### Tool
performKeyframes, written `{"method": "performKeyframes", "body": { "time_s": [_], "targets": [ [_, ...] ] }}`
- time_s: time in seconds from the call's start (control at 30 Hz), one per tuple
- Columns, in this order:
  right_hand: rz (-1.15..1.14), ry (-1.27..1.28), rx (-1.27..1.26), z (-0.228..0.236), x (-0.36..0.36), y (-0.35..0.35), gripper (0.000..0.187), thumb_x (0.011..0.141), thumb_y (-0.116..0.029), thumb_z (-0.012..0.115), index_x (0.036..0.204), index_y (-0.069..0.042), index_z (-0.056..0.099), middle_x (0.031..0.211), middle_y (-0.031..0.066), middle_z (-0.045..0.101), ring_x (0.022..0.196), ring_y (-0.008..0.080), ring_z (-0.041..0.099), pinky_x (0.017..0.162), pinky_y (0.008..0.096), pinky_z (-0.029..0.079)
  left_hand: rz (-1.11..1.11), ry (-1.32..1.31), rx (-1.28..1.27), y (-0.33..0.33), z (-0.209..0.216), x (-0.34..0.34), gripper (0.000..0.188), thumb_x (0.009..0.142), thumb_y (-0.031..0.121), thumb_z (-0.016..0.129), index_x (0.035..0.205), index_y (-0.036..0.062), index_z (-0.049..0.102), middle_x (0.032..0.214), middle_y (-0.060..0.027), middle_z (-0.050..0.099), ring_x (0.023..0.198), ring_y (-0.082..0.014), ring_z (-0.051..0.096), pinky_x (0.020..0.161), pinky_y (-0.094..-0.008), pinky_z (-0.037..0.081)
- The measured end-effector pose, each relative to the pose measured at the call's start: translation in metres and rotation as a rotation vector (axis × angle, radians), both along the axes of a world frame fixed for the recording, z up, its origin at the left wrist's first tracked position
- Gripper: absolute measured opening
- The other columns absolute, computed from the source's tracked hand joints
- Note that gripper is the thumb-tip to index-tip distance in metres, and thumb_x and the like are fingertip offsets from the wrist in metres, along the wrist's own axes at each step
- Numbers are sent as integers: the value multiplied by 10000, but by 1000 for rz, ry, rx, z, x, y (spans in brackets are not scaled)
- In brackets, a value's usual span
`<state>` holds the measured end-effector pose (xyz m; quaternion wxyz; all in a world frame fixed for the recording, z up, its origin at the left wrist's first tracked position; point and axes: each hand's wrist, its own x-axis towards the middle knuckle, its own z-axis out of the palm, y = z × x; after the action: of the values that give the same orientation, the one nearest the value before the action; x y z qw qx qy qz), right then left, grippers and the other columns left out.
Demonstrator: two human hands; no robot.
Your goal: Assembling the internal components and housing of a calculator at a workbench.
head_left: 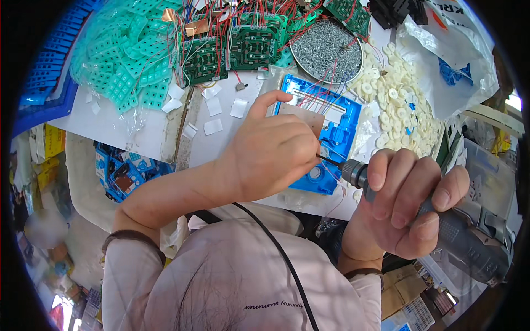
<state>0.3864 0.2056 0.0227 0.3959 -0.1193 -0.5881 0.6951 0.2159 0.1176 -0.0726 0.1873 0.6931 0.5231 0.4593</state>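
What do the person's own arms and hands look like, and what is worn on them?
The left hand and right hand are bare, with no glove, ring or watch visible. Pale pink fabric sleeves cover the upper arms, each ending in a narrow dark brown band.

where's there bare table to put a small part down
Two patches of white tabletop look bare: between the paper squares and left forearm, and between the mint keypads and blue parts. It's crowded around the blue casing: circuit boards and screws beyond, white discs to the right.
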Motion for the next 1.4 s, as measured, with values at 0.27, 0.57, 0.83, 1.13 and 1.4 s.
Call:
{"method": "performKeyframes", "body": {
  "time_s": [0.27,0.57,0.83,1.13,1.4],
  "targets": [
    [-44,-38,-39,3,-4,-5,233,936,-207,680,1054,-167,482,696,-29,513,608,127,478,727,351,432,9,114,178,-1,-4,0,207,765,96,827,842,124,637,925,3,707,897,-176,703,1053,-546,366],
    [-107,13,109,-49,-18,18,250,937,-46,628,1086,-86,432,715,46,541,615,153,521,751,387,508,31,415,-48,-14,-14,-12,97,817,117,727,839,114,633,1002,-34,731,1033,-186,702,1119,-577,305],
    [-39,-38,162,-57,-25,17,251,920,8,663,1018,-45,438,752,83,583,695,184,586,798,395,542,70,363,-55,-15,-15,-9,101,823,111,726,831,116,625,999,-12,732,1050,-172,696,1120,-574,283],
    [-55,-68,120,-33,-28,12,309,939,-270,719,1028,-120,464,661,19,552,562,140,504,657,348,492,113,201,-16,-18,-20,-6,167,786,107,796,906,107,680,1042,-21,740,1061,-175,698,1157,-616,248],
    [73,49,53,-19,-16,11,347,960,-404,691,1090,-170,470,662,-56,548,550,89,510,653,295,480,68,66,13,-3,-9,-7,166,807,124,802,929,99,693,969,-39,747,961,-188,725,1159,-642,250]
  ]
}}
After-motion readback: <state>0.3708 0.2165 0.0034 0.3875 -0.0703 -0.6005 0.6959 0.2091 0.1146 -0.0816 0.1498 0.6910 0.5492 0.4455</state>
